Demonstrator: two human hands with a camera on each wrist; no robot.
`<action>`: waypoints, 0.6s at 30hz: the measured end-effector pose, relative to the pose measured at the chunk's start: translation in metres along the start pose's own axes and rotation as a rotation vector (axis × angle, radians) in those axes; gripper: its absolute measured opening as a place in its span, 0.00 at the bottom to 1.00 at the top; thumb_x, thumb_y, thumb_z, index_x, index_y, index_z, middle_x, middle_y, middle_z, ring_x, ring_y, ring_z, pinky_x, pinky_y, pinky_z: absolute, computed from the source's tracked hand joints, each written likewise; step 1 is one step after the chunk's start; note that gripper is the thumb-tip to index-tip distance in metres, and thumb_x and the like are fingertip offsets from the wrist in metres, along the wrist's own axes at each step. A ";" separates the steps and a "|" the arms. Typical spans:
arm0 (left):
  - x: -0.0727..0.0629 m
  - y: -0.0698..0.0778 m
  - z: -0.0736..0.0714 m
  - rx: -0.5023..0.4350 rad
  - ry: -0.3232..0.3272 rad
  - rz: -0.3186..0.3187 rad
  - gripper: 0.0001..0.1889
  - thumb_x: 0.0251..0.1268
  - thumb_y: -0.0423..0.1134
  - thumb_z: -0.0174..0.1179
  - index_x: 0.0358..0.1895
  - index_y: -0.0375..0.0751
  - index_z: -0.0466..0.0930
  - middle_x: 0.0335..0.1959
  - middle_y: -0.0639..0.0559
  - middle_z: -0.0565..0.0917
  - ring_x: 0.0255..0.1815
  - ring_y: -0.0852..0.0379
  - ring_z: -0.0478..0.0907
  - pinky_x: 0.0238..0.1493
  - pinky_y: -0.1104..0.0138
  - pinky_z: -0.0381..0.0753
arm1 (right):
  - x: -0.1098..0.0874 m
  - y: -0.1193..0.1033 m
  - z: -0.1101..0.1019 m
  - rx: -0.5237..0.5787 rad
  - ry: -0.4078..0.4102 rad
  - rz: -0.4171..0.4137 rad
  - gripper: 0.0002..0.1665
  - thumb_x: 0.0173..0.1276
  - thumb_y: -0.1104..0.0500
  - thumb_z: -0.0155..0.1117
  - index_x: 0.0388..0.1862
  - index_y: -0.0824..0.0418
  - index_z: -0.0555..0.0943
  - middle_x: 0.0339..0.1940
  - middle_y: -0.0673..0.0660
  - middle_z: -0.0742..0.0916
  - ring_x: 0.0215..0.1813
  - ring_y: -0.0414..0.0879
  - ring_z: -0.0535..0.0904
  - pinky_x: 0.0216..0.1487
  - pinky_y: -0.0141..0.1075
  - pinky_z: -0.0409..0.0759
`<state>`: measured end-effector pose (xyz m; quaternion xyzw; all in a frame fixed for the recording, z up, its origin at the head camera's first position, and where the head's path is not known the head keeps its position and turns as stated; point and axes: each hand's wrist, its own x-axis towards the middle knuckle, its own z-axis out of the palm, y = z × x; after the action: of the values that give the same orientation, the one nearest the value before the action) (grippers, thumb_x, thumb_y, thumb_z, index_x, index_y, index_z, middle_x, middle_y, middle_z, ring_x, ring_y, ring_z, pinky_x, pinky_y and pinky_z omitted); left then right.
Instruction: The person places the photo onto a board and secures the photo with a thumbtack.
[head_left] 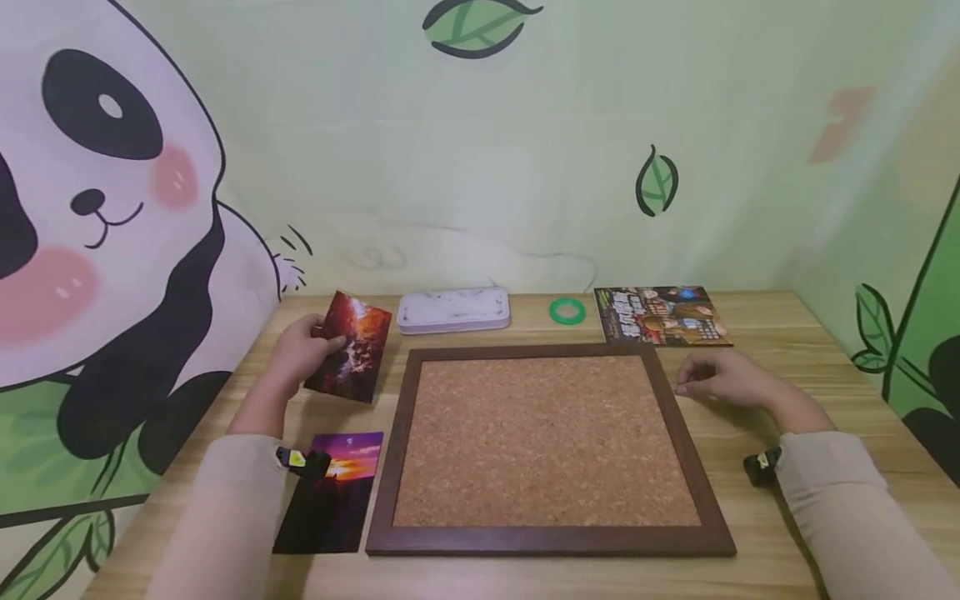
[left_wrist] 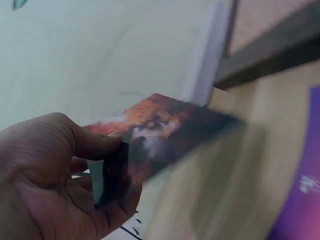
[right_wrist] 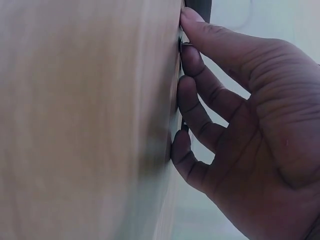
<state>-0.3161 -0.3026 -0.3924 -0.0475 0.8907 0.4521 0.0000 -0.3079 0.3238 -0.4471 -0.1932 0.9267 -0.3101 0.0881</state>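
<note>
My left hand [head_left: 300, 354] pinches a photo print [head_left: 351, 350] of a red, fiery-looking scene between thumb and fingers. In the left wrist view the print [left_wrist: 160, 125] tilts away from the thumb, above the table. Below that hand a sunset photo print [head_left: 337, 500] lies flat, partly covered by the wrist camera. The brown-framed cork board [head_left: 547, 442] lies in the middle of the table. Just right of its frame my right hand [head_left: 723, 383] rests at the tabletop, fingers loosely curled, with nothing seen in them.
Along the back of the table [head_left: 780, 325] stand a white lidded case [head_left: 453, 310], a green tape ring [head_left: 567, 312] and a dark printed booklet [head_left: 663, 317]. Behind them hangs a cloth backdrop [head_left: 510, 167] with a panda and leaves.
</note>
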 end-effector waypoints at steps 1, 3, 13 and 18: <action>-0.001 0.004 -0.003 -0.028 0.008 0.005 0.24 0.74 0.37 0.56 0.65 0.25 0.65 0.60 0.27 0.73 0.56 0.38 0.73 0.54 0.50 0.76 | 0.000 -0.001 -0.001 0.004 -0.004 0.007 0.07 0.67 0.55 0.71 0.37 0.57 0.83 0.37 0.50 0.86 0.42 0.47 0.78 0.46 0.43 0.74; -0.002 0.010 -0.008 -0.102 0.013 0.002 0.26 0.75 0.36 0.55 0.68 0.27 0.60 0.65 0.26 0.69 0.60 0.37 0.72 0.57 0.48 0.75 | 0.000 -0.001 -0.002 0.010 -0.015 0.017 0.07 0.67 0.55 0.71 0.38 0.56 0.83 0.37 0.51 0.86 0.41 0.47 0.78 0.45 0.43 0.73; -0.012 0.028 0.003 -0.404 -0.094 0.063 0.47 0.69 0.23 0.55 0.80 0.56 0.36 0.74 0.26 0.56 0.63 0.31 0.69 0.50 0.52 0.82 | 0.005 -0.002 0.001 -0.039 -0.019 -0.020 0.02 0.68 0.60 0.69 0.37 0.57 0.84 0.34 0.49 0.86 0.37 0.45 0.76 0.41 0.40 0.74; -0.021 0.032 0.031 -0.431 -0.148 0.083 0.39 0.68 0.27 0.61 0.77 0.50 0.52 0.69 0.29 0.65 0.56 0.37 0.77 0.43 0.52 0.85 | 0.006 -0.004 0.001 -0.040 -0.040 -0.018 0.02 0.70 0.61 0.66 0.36 0.58 0.84 0.34 0.49 0.86 0.38 0.45 0.78 0.45 0.42 0.75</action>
<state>-0.2995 -0.2573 -0.3840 0.0236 0.7724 0.6337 0.0366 -0.3121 0.3176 -0.4451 -0.2094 0.9290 -0.2884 0.1001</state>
